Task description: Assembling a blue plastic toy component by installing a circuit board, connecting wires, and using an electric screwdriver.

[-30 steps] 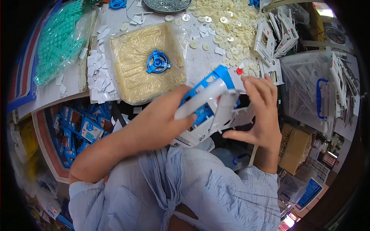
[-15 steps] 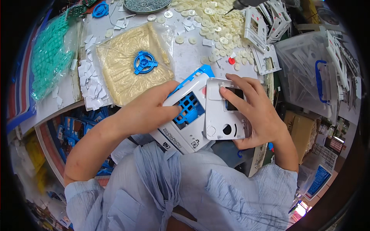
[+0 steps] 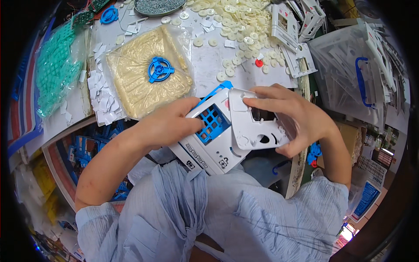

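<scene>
Left fingers [image 3: 193, 125] pinching white housing [image 3: 206, 150], right fingers [image 3: 264, 104] gripping white panel [image 3: 241, 125], clear bin [image 3: 370, 85] holding white parts [image 3: 337, 65]

a white tabletop [image 3: 208, 65] carries a plastic-wrapped tan block [image 3: 131, 72], paper slips [image 3: 102, 97], cream discs [image 3: 239, 27] and a round dish [image 3: 159, 6].

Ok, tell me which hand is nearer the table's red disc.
Right. In view, the right hand, on the white panel, is below and right of the red disc; the left hand, on the white case, is farther off, below and left of it.
</scene>
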`<state>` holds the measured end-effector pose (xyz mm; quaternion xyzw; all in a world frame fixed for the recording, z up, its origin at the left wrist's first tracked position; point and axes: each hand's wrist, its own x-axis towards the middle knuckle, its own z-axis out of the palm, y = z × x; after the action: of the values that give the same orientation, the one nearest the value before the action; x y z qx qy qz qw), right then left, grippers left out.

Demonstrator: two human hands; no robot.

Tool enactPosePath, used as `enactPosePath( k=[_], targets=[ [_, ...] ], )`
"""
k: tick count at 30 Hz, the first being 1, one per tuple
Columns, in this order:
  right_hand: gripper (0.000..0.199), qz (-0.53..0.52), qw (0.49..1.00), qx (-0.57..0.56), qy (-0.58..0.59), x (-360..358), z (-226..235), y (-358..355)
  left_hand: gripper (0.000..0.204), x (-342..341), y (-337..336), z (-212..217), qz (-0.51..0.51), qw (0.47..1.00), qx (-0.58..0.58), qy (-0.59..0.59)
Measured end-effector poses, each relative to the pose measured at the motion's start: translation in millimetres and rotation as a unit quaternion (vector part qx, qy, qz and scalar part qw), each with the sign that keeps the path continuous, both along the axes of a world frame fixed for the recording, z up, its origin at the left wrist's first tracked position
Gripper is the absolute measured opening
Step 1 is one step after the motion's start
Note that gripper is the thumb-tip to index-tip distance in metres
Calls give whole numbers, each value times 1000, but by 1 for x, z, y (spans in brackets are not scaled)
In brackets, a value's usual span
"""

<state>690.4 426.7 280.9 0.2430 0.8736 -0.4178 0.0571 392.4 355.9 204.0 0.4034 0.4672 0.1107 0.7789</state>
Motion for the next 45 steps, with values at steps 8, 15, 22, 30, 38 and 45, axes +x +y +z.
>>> enactPosePath(
  k=[8, 15, 22, 30, 38, 45],
  targets=[
    [83, -44, 966, -164, -194, -38, 31, 44, 46, -4, 12, -13, 62, 985, -144, -69],
    [81, -16, 979, -45, -197, -40, 89, 40, 65, -1, 13, -5, 181, 930, -136, -289],
    [103, -178, 936, 297, -56, -6, 93, -22, 67, 17, -5, 8, 207, 957, 121, -162],
    [109, -313, 886, 343, -6, -29, 31, -78, 61, 50, -11, 51, 182, 927, 296, -141],
    [105, -343, 925, 82, 144, -9, -4, -81, 57, 44, -13, 51, 130, 949, 269, -99],
    [111, -361, 919, -107, 120, 2, -13, -67, 54, 42, -15, 21, 97, 966, 232, -57]
  ],
)
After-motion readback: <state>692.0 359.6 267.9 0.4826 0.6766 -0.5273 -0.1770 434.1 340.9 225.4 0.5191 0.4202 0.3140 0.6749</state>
